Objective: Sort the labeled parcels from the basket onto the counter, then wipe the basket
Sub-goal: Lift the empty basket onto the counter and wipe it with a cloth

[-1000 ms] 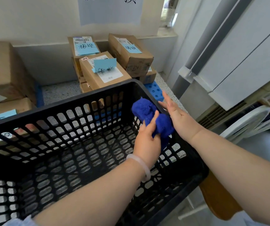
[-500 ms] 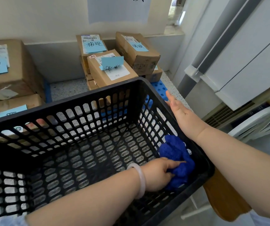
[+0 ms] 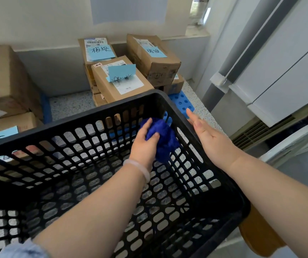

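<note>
Pale translucent bangle (image 3: 137,169) by the left hand (image 3: 144,144); light-blue sleeve (image 3: 22,250).

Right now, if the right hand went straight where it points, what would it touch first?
Likely the blue perforated board just past the right hand; if it passes above that, the low cardboard parcel behind. Depth is unclear.

One black basket (image 3: 75,121). One blue cloth (image 3: 165,138). Two hands: the left hand (image 3: 144,146) and the right hand (image 3: 211,136). One pale bracelet (image 3: 140,168). Seven cardboard boxes (image 3: 6,81) in sight, two at the left and five stacked in the middle. At least five blue notes (image 3: 101,52) on them. One blue perforated board (image 3: 182,102). One sheet of paper (image 3: 129,10) on the wall.
</note>
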Available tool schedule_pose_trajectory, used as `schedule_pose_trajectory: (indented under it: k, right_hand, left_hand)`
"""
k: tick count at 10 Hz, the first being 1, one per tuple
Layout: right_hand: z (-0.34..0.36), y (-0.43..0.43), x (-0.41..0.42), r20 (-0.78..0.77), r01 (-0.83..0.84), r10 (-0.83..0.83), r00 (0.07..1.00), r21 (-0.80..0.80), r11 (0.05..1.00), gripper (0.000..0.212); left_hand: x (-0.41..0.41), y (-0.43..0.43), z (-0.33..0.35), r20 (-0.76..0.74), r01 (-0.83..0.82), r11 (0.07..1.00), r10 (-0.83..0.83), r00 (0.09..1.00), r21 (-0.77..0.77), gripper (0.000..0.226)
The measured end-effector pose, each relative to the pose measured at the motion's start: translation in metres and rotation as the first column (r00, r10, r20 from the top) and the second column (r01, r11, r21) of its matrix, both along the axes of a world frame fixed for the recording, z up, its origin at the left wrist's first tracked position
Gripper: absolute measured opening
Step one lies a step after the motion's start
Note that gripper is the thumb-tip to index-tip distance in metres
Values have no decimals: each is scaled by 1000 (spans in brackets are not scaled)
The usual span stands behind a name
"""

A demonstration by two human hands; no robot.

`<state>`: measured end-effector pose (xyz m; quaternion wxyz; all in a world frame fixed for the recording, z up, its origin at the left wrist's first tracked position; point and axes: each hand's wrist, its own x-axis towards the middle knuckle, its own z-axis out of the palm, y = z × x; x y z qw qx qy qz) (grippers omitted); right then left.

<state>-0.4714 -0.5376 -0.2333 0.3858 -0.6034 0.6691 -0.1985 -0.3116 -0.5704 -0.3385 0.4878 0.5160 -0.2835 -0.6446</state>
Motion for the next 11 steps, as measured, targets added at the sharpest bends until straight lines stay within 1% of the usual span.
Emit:
schedule_pose_trajectory:
  k: [1, 2, 3, 4, 5, 6, 7, 8, 9, 10, 11]
  right_hand:
    - [1, -1, -1, 1, -8, 8, 1000, 13, 1000, 50]
    - [-1, -2, -2, 8, -15, 15, 1000, 10, 1000, 51]
    - [-1, -3, -3, 41, -12, 12, 999, 13, 1000, 51]
    - [-1, -3, -3, 42, -21, 20, 999, 19, 1000, 56]
    - [0, -4, -2, 44, -34, 33, 998, 19, 999, 60]
    - [-2, -3, -2, 48, -28, 27, 998, 15, 999, 60]
    - [-5, -4, -3, 31, -25, 25, 999, 1, 1000, 60]
    - [-6, -5, -4, 11, -27, 27, 1000, 3, 1000, 52]
    - [-4, -5, -3, -5, -31, 31, 1000, 8, 999, 48]
    - [-4, -4, -2, -7, -39, 39, 999, 15, 999, 47]
    - [-2, -3, -1, -4, -30, 30, 1000, 11, 999, 46]
  left_hand:
    - [-17, -10, 6, 7, -169, 983, 170, 985, -72, 39]
    - [-28, -9, -5, 199, -165, 977, 189, 962, -132, 39]
    - [-30, -9, -26, 294, -146, 989, 147, 945, -24, 35]
    - [-28, -16, -42, 376, -105, 993, 77, 923, 54, 34]
    - [-28, -25, -56, 477, -53, 996, 15, 879, 67, 42]
    - [-27, -20, -76, 496, -45, 977, -65, 866, 206, 47]
    - [-27, -13, -89, 493, -10, 960, -135, 859, 280, 51]
    - [-32, -9, -78, 443, -19, 952, -124, 888, 304, 47]
    - [-42, 10, -60, 364, 19, 949, -139, 921, 315, 42]
    - [-51, 35, -38, 256, 48, 946, -135, 957, 321, 38]
    - [-55, 49, -12, 254, 76, 967, -139, 957, 244, 35]
